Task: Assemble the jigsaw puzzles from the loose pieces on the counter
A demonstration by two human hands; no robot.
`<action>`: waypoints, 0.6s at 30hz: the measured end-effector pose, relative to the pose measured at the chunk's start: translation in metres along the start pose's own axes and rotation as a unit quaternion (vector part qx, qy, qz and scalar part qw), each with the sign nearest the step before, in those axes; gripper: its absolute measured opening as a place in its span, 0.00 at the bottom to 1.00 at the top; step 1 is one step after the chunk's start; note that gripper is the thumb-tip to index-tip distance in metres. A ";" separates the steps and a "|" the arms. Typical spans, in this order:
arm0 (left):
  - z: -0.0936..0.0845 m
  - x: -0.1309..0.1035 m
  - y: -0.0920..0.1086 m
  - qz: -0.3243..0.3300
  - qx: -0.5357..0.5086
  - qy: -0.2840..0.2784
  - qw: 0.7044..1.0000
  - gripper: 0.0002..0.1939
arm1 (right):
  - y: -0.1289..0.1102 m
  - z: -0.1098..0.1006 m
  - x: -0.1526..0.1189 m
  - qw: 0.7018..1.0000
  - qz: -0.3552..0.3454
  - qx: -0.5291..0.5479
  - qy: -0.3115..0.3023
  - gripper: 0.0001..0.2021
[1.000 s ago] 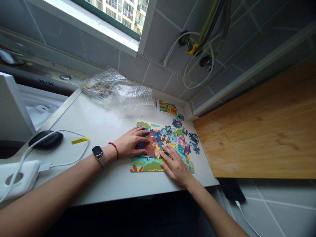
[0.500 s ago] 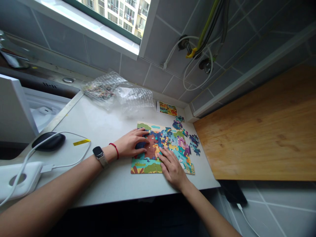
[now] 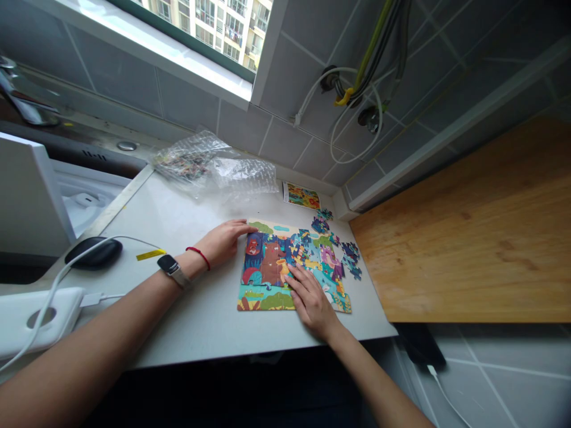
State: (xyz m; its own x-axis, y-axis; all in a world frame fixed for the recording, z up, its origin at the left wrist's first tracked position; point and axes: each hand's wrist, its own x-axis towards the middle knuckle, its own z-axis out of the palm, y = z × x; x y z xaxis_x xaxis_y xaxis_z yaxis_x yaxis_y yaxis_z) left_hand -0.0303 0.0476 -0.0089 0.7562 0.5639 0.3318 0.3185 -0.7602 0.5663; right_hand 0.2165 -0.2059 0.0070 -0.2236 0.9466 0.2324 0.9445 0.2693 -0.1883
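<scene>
A colourful jigsaw puzzle (image 3: pixel 272 261) lies flat on the white counter (image 3: pixel 187 297), mostly assembled. My left hand (image 3: pixel 220 241) rests at the puzzle's upper left corner, fingers together against its edge, holding nothing. It wears a red string and a smartwatch at the wrist. My right hand (image 3: pixel 312 300) lies flat on the lower middle of the puzzle, fingers spread and pressing down. Several loose pieces (image 3: pixel 350 258) sit by the puzzle's right edge, and more loose pieces (image 3: pixel 322 220) lie at its top right.
A crumpled clear plastic bag (image 3: pixel 214 169) lies behind the puzzle, a small reference picture (image 3: pixel 302 195) by the wall. A black mouse (image 3: pixel 93 252), a white power bank (image 3: pixel 31 318) with cable and a yellow label (image 3: pixel 150 254) sit left. A wooden board (image 3: pixel 473 238) adjoins on the right.
My left hand has slid off the puzzle's left middle to its upper left corner, uncovering the picture beneath. My right hand stays pressed on the puzzle.
</scene>
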 end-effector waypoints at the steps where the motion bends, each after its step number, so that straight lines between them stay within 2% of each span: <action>1: 0.001 0.000 0.002 0.000 0.001 -0.001 1.000 0.33 | 0.000 0.000 0.000 1.000 0.001 0.000 -0.005 0.28; 5: 0.002 0.001 0.004 -0.003 -0.009 0.003 1.000 0.23 | 0.002 0.001 -0.001 0.999 0.004 -0.003 -0.034 0.30; 12: 0.002 0.001 0.003 0.029 -0.025 0.013 0.999 0.20 | 0.002 0.000 -0.001 0.997 0.004 -0.008 -0.076 0.34; 15: 0.003 0.001 0.004 0.045 -0.020 0.015 0.999 0.21 | 0.002 0.001 -0.001 0.998 0.007 -0.003 -0.070 0.33; 18: 0.003 -0.001 0.003 0.051 -0.005 0.018 0.999 0.29 | 0.000 0.003 -0.001 0.999 0.013 0.013 -0.030 0.31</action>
State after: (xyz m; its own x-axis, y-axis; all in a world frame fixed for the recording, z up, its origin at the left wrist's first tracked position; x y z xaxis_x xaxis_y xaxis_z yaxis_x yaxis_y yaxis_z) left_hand -0.0281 0.0442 -0.0102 0.7633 0.4957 0.4144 0.2359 -0.8109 0.5355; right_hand 0.2162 -0.2064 0.0036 -0.2144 0.9619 0.1699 0.9438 0.2488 -0.2177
